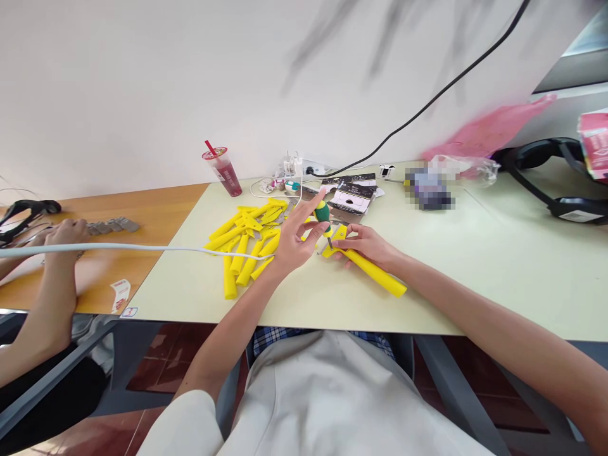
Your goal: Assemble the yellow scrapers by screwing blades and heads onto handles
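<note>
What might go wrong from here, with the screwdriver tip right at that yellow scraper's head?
The screwdriver in the left hand might slip off the scraper and jab the right hand, whose fingers grip close to the tip.
The white cable crosses the view to the left wrist, so it could snag; whether it touches, I can't tell.

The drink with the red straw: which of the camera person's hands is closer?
Left. The left hand, holding the green screwdriver, is right of the drink; the right hand, holding the yellow tool, is farther right.
</note>
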`<state>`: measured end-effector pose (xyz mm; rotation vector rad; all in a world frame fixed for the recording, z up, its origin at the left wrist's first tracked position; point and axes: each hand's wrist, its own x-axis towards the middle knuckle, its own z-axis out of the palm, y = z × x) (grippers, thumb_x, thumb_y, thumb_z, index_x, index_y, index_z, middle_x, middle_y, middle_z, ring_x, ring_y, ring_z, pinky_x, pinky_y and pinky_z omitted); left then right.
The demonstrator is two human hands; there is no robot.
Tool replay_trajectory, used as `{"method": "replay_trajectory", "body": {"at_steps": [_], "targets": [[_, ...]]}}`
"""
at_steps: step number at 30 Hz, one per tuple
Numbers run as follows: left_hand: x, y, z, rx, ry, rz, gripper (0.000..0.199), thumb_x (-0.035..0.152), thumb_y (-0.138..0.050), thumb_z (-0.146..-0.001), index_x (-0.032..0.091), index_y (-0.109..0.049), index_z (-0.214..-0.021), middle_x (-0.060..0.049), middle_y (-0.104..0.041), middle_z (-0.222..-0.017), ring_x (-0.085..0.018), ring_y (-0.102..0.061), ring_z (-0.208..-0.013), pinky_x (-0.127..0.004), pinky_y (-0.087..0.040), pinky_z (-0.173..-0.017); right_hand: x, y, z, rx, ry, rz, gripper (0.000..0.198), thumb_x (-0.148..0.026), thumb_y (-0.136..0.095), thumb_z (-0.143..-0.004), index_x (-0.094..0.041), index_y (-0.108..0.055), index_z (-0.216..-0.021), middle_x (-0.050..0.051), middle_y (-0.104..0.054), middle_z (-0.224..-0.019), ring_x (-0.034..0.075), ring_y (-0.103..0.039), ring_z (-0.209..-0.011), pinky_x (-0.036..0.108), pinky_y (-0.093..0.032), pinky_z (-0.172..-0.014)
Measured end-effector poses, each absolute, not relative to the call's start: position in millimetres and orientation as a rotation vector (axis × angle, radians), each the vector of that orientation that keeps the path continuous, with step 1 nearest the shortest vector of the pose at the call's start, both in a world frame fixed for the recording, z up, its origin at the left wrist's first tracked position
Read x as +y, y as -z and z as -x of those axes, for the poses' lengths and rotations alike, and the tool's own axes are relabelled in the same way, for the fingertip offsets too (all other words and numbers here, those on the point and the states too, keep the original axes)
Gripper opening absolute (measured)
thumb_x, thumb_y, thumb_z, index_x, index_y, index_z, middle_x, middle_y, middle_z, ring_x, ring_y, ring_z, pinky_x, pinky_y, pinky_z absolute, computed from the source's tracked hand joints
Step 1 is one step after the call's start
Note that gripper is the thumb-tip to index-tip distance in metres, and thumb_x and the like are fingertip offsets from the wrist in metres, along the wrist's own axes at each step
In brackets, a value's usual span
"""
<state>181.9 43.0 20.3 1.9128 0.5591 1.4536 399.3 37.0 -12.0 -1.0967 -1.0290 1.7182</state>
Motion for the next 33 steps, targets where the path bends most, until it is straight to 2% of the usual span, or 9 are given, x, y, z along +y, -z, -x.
{"method": "replay_trajectory", "body": {"at_steps": [3,8,13,17,21,24,28,33], "targets": [[42.1,-20.8,-181.8,0.535,-1.426,-1.879,0.054,0.049,-0.079,-0.102,0.033,-0.071,-0.152,-0.011,-0.075,-0.131,-0.025,-0.078,-0.116,-0.036,-0.068,-0.095,36.7,11.8,-399.4,-1.042,-1.707,1.109,0.049,-0.024,-0.108,-0.068,-0.022,-0.065,-0.09,0.011,-0.085,-0.09,0.031,-0.085,-0.075,0.032,-0.068,-0.044],[45.0,-20.5,-183.5,0.598,-1.529,-1.792,0.048,0.051,-0.088,-0.094,0.029,-0.076,-0.135,-0.009,-0.079,-0.126,-0.023,-0.08,-0.106,-0.038,-0.068,-0.094,35.9,12.6,-399.8,-1.07,-1.701,1.119,0.047,-0.027,-0.107,-0.071,-0.023,-0.065,-0.091,0.012,-0.087,-0.095,0.029,-0.085,-0.076,0.031,-0.069,-0.046],[41.5,-22.9,-182.7,0.536,-1.462,-1.729,0.053,0.056,-0.08,-0.1,0.03,-0.065,-0.144,-0.013,-0.076,-0.136,-0.026,-0.08,-0.114,-0.044,-0.066,-0.101,37.6,15.2,-399.6,-1.039,-1.696,1.115,0.052,-0.027,-0.109,-0.066,-0.024,-0.062,-0.089,0.012,-0.086,-0.094,0.031,-0.085,-0.075,0.032,-0.068,-0.044],[40.7,-24.4,-181.2,0.615,-1.55,-1.855,0.05,0.054,-0.085,-0.096,0.029,-0.073,-0.137,-0.013,-0.071,-0.137,-0.025,-0.075,-0.116,-0.037,-0.066,-0.095,37.1,14.5,-399.9,-1.035,-1.71,1.102,0.052,-0.026,-0.109,-0.066,-0.024,-0.062,-0.087,0.01,-0.086,-0.09,0.03,-0.085,-0.074,0.031,-0.068,-0.044],[46.3,-22.4,-180.6,0.688,-1.702,-1.951,0.049,0.052,-0.094,-0.087,0.029,-0.081,-0.129,-0.008,-0.073,-0.119,-0.021,-0.072,-0.104,-0.033,-0.064,-0.089,35.9,13.1,-400.4,-1.028,-1.718,1.103,0.048,-0.026,-0.107,-0.069,-0.024,-0.063,-0.088,0.011,-0.086,-0.093,0.03,-0.085,-0.076,0.03,-0.067,-0.044],[46.5,-21.7,-179.9,0.697,-1.71,-1.934,0.049,0.053,-0.092,-0.089,0.03,-0.082,-0.132,-0.007,-0.076,-0.114,-0.023,-0.073,-0.106,-0.036,-0.063,-0.095,36.5,13.5,-400.1,-1.015,-1.704,1.107,0.05,-0.026,-0.108,-0.068,-0.024,-0.062,-0.086,0.012,-0.086,-0.092,0.03,-0.085,-0.077,0.031,-0.068,-0.044],[41.6,-23.7,-178.5,0.609,-1.593,-1.922,0.051,0.056,-0.082,-0.098,0.031,-0.078,-0.143,-0.011,-0.078,-0.125,-0.028,-0.076,-0.117,-0.044,-0.061,-0.106,37.4,14.8,-399.5,-0.99,-1.684,1.096,0.053,-0.027,-0.109,-0.067,-0.024,-0.06,-0.086,0.011,-0.086,-0.092,0.03,-0.085,-0.075,0.031,-0.068,-0.045],[47.7,-22.3,-178.5,0.617,-1.705,-2.008,0.042,0.055,-0.088,-0.093,0.031,-0.085,-0.127,-0.01,-0.077,-0.121,-0.025,-0.076,-0.113,-0.04,-0.063,-0.102,36.5,16.3,-399.7,-0.987,-1.668,1.082,0.058,-0.031,-0.111,-0.064,-0.025,-0.058,-0.086,0.011,-0.086,-0.092,0.03,-0.085,-0.077,0.031,-0.069,-0.047]]}}
